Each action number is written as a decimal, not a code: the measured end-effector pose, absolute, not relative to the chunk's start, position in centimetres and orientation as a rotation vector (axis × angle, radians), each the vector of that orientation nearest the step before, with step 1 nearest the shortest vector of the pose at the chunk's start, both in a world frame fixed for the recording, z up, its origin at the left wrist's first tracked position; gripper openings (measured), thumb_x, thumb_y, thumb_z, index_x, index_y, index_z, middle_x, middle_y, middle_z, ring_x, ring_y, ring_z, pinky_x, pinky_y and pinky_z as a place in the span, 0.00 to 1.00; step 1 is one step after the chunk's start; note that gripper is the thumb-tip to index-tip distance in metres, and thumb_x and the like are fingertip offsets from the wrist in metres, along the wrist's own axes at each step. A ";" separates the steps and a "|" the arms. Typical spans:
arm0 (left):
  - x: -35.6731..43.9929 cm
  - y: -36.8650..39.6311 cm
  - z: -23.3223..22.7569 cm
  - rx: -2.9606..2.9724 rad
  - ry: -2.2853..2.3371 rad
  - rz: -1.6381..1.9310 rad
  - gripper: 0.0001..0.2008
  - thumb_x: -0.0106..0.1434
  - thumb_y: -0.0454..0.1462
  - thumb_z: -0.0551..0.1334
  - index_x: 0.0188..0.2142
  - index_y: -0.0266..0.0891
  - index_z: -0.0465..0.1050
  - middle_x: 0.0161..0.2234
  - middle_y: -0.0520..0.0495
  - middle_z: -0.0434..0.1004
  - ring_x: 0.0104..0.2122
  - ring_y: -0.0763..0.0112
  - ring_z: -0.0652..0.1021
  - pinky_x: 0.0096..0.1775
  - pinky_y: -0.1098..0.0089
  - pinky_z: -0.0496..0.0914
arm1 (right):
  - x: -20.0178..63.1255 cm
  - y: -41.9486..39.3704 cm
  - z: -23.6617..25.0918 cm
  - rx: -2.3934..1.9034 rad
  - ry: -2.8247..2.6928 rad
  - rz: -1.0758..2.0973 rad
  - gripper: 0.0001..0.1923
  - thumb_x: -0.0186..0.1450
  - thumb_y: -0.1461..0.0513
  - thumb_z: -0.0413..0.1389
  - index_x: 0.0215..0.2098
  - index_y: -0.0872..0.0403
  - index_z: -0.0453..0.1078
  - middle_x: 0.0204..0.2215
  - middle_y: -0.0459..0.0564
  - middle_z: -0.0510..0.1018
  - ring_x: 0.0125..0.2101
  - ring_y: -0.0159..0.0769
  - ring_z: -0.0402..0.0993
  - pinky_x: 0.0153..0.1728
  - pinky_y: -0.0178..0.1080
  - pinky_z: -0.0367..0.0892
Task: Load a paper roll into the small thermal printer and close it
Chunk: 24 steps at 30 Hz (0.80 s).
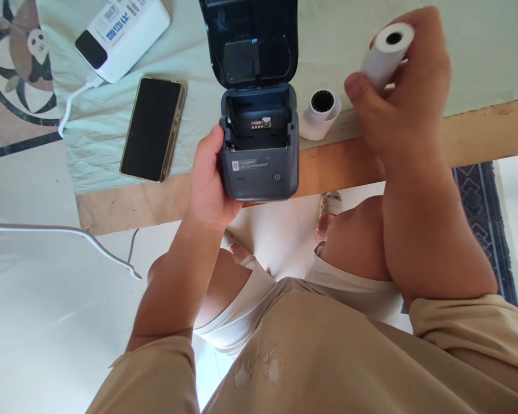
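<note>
My left hand (211, 184) grips the left side of a dark blue label printer (261, 172) at the table's front edge. Its black lid (254, 43) is swung up, and the bay inside holds no roll, only a small printed sticker on its wall. Up to the right, my right hand (408, 98) holds a white paper roll (384, 60) between thumb and fingers, its hollow core end facing me. Between the printer and that hand, a second white roll (317, 123) with a dark round core stands on the cloth, a loose flap of paper around it.
Left of the printer lies a phone (153, 129) with a dark screen. Behind it rests a white power bank (125, 40) with a white cable (71, 100) plugged in. A pale green cloth (190, 34) covers the table, whose wooden edge (133, 201) is bare.
</note>
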<state>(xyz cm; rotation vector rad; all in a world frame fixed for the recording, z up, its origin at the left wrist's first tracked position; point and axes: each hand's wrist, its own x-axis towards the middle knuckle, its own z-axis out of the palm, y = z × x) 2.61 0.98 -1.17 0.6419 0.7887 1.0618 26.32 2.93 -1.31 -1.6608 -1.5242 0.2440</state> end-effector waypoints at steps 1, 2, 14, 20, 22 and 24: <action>2.5 1.0 -1.3 0.657 0.791 1.066 0.17 0.69 0.47 0.55 0.35 0.43 0.79 0.40 0.53 0.85 0.51 0.61 0.80 0.52 0.66 0.77 | 26.6 3.0 -1.4 -1.677 -1.513 0.194 0.17 0.54 0.64 0.57 0.43 0.55 0.63 0.41 0.51 0.73 0.40 0.34 0.67 0.44 0.42 0.67; 2.4 1.0 -1.4 0.672 0.788 1.072 0.18 0.69 0.47 0.54 0.36 0.43 0.79 0.39 0.52 0.85 0.53 0.60 0.80 0.53 0.65 0.77 | 26.8 3.1 -1.5 -1.703 -1.515 0.168 0.19 0.54 0.65 0.58 0.44 0.54 0.64 0.41 0.49 0.74 0.40 0.34 0.69 0.42 0.40 0.68; 2.6 1.4 -2.0 0.701 0.766 1.086 0.20 0.70 0.48 0.52 0.37 0.41 0.79 0.41 0.51 0.84 0.58 0.57 0.75 0.56 0.63 0.74 | 23.6 0.5 -0.4 -1.411 -1.717 0.085 0.21 0.59 0.67 0.52 0.51 0.52 0.67 0.48 0.54 0.76 0.47 0.40 0.75 0.44 0.41 0.70; 2.4 1.3 -2.3 0.721 0.747 1.043 0.19 0.69 0.50 0.53 0.39 0.42 0.78 0.41 0.50 0.84 0.61 0.55 0.72 0.55 0.62 0.75 | 22.0 1.1 -1.4 -1.725 -1.846 0.330 0.24 0.61 0.67 0.54 0.56 0.50 0.68 0.50 0.59 0.70 0.53 0.46 0.70 0.45 0.44 0.73; 2.3 1.3 -2.4 0.698 0.748 1.033 0.19 0.69 0.50 0.54 0.42 0.42 0.78 0.43 0.51 0.84 0.62 0.55 0.71 0.54 0.62 0.75 | 22.1 1.2 -1.5 -1.712 -1.830 0.321 0.27 0.60 0.68 0.53 0.57 0.47 0.66 0.51 0.56 0.71 0.51 0.45 0.71 0.42 0.44 0.73; 2.3 1.3 -2.4 0.682 0.740 1.037 0.19 0.69 0.50 0.55 0.43 0.41 0.78 0.43 0.49 0.84 0.62 0.54 0.72 0.54 0.62 0.76 | 22.3 1.3 -1.5 -1.620 -1.777 0.311 0.31 0.60 0.69 0.52 0.60 0.44 0.60 0.55 0.52 0.71 0.51 0.43 0.72 0.43 0.43 0.73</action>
